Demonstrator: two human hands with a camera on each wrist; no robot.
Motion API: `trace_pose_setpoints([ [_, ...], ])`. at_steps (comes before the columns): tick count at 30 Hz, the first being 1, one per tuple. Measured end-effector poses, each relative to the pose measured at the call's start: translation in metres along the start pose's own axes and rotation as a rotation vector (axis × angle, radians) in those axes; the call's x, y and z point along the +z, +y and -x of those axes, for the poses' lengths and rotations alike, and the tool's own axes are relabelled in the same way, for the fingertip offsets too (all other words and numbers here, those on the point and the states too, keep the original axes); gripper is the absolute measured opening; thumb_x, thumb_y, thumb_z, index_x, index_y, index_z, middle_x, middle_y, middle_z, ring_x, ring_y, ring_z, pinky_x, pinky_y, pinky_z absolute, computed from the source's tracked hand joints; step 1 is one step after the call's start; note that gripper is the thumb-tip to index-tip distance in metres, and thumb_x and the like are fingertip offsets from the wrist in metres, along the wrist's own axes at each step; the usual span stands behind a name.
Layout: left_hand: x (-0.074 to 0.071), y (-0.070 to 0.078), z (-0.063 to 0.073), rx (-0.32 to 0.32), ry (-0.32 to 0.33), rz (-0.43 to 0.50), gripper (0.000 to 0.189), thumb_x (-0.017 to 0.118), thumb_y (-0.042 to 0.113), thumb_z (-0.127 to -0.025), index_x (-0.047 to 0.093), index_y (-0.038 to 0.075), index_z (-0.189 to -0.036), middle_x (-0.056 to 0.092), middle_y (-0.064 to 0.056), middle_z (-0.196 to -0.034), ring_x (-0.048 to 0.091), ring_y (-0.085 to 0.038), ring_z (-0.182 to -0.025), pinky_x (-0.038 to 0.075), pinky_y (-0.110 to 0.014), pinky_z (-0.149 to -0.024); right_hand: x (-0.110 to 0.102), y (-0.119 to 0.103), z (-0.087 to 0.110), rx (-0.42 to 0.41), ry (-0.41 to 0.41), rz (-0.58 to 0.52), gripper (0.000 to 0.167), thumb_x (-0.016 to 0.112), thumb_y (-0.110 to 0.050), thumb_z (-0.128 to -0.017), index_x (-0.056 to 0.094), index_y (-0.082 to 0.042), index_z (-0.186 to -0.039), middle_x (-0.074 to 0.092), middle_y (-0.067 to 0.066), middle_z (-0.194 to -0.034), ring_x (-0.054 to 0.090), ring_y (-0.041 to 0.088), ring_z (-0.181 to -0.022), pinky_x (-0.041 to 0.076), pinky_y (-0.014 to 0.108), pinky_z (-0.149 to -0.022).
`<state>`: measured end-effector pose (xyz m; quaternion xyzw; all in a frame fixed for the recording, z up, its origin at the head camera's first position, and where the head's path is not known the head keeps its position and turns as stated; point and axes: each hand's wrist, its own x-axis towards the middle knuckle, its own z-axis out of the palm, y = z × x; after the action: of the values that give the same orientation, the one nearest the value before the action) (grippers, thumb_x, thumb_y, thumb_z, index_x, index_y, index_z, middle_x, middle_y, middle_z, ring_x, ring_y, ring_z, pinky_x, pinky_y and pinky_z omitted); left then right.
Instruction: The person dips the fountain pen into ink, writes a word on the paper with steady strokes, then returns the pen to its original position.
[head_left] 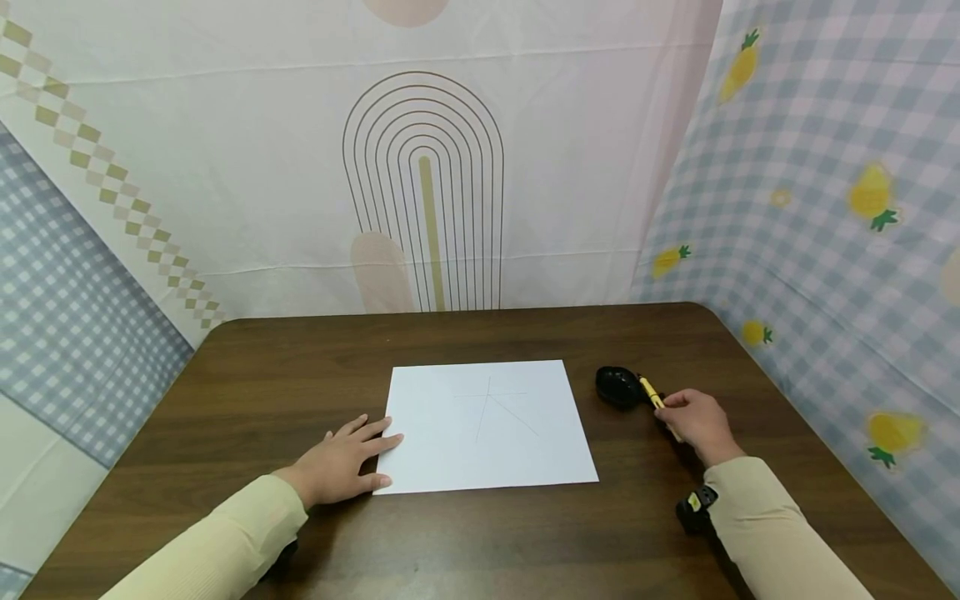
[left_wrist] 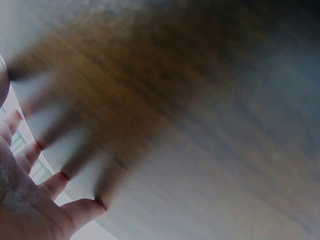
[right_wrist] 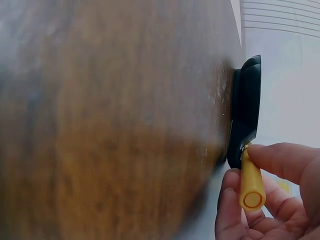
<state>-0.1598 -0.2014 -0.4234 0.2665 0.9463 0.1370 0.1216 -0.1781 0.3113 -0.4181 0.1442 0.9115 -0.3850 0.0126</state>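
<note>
A white sheet of paper (head_left: pixel 450 450) lies on the table, with a few thin crossing lines drawn near its middle. My left hand (head_left: pixel 341 462) rests at the sheet's left edge, fingers spread and tips touching paper and table; its fingertips also show in the left wrist view. On the right, my right hand (head_left: pixel 699 423) pinches a slim yellow pen (head_left: pixel 651 392) between thumb and fingers. The pen (right_wrist: pixel 253 182) lies along the handle of a black spoon-shaped object (head_left: pixel 618 387), whose rounded bowl is at the far end. Its exact kind I cannot tell.
The dark wooden table (head_left: pixel 495 550) has rounded far corners. Behind it hangs a white patterned cloth (head_left: pixel 585 167), and a blue checked cloth (head_left: pixel 810 275) hangs along the right side. Black straps with devices sit on both wrists.
</note>
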Motion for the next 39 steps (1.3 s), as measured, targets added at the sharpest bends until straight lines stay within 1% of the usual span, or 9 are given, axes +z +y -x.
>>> trace_pose_setpoints([
  [2, 0.0003, -0.0003, -0.0002, 0.000, 0.000, -0.004, 0.062, 0.063, 0.047, -0.091, 0.048, 0.021, -0.145, 0.032, -0.009, -0.155, 0.024, -0.044, -0.141, 0.025, -0.077, -0.095, -0.0004, -0.0010, 0.0006, -0.003, -0.002, 0.018, 0.031, 0.064, -0.014, -0.089, 0.058, 0.011, -0.107, 0.060, 0.025, -0.098, 0.055, 0.027, -0.077, 0.044, 0.030, -0.058],
  [4, 0.0006, -0.0006, -0.0003, 0.001, 0.001, -0.005, 0.062, 0.063, 0.048, -0.091, 0.047, 0.022, -0.145, 0.032, -0.009, -0.155, 0.024, -0.044, -0.141, 0.025, -0.077, -0.095, -0.0008, -0.0016, 0.0009, -0.002, -0.011, 0.027, 0.032, 0.063, -0.014, -0.089, 0.058, 0.011, -0.108, 0.059, 0.026, -0.101, 0.055, 0.028, -0.078, 0.044, 0.031, -0.058],
  [11, 0.0008, -0.0007, 0.0002, -0.002, 0.002, -0.003, 0.062, 0.063, 0.048, -0.091, 0.047, 0.022, -0.145, 0.032, -0.008, -0.156, 0.024, -0.044, -0.141, 0.025, -0.077, -0.096, -0.0023, -0.0037, 0.0019, -0.010, -0.032, 0.049, 0.032, 0.064, -0.014, -0.090, 0.058, 0.012, -0.107, 0.058, 0.028, -0.103, 0.055, 0.029, -0.079, 0.045, 0.033, -0.060],
  [17, 0.0000, 0.0000, 0.0005, -0.007, 0.001, -0.006, 0.062, 0.063, 0.047, -0.091, 0.047, 0.022, -0.145, 0.032, -0.008, -0.156, 0.024, -0.044, -0.141, 0.025, -0.077, -0.096, -0.0011, -0.0027, 0.0014, 0.004, -0.049, 0.068, 0.032, 0.064, -0.016, -0.090, 0.058, 0.010, -0.109, 0.058, 0.026, -0.103, 0.055, 0.028, -0.079, 0.045, 0.032, -0.060],
  [20, -0.0001, 0.0002, 0.0005, -0.007, 0.001, -0.008, 0.062, 0.063, 0.047, -0.091, 0.047, 0.022, -0.145, 0.032, -0.008, -0.156, 0.024, -0.044, -0.141, 0.025, -0.076, -0.096, -0.0010, -0.0023, 0.0007, 0.010, -0.058, 0.075, 0.034, 0.064, -0.016, -0.091, 0.058, 0.010, -0.111, 0.059, 0.027, -0.104, 0.056, 0.027, -0.080, 0.046, 0.033, -0.061],
  [26, 0.0001, 0.0000, 0.0002, -0.003, 0.000, -0.013, 0.062, 0.063, 0.047, -0.091, 0.047, 0.022, -0.145, 0.032, -0.009, -0.156, 0.024, -0.044, -0.141, 0.026, -0.077, -0.095, -0.0006, -0.0021, -0.0004, 0.007, -0.072, 0.094, 0.040, 0.063, -0.015, -0.091, 0.055, 0.011, -0.120, 0.056, 0.031, -0.114, 0.058, 0.030, -0.085, 0.049, 0.036, -0.066],
  [35, 0.0005, -0.0009, -0.0005, 0.001, 0.006, -0.020, 0.062, 0.063, 0.048, -0.091, 0.048, 0.022, -0.145, 0.033, -0.009, -0.155, 0.025, -0.045, -0.141, 0.026, -0.077, -0.095, 0.0003, -0.0018, -0.0015, -0.002, -0.070, 0.103, 0.041, 0.062, -0.015, -0.092, 0.053, 0.010, -0.124, 0.054, 0.033, -0.119, 0.059, 0.033, -0.088, 0.050, 0.039, -0.067],
  [39, 0.0006, -0.0009, -0.0009, 0.001, 0.005, -0.018, 0.062, 0.063, 0.048, -0.091, 0.047, 0.022, -0.145, 0.033, -0.009, -0.155, 0.024, -0.045, -0.141, 0.026, -0.077, -0.095, 0.0003, -0.0017, -0.0022, -0.007, -0.071, 0.111, 0.044, 0.062, -0.015, -0.093, 0.052, 0.010, -0.127, 0.052, 0.034, -0.123, 0.059, 0.035, -0.091, 0.050, 0.040, -0.069],
])
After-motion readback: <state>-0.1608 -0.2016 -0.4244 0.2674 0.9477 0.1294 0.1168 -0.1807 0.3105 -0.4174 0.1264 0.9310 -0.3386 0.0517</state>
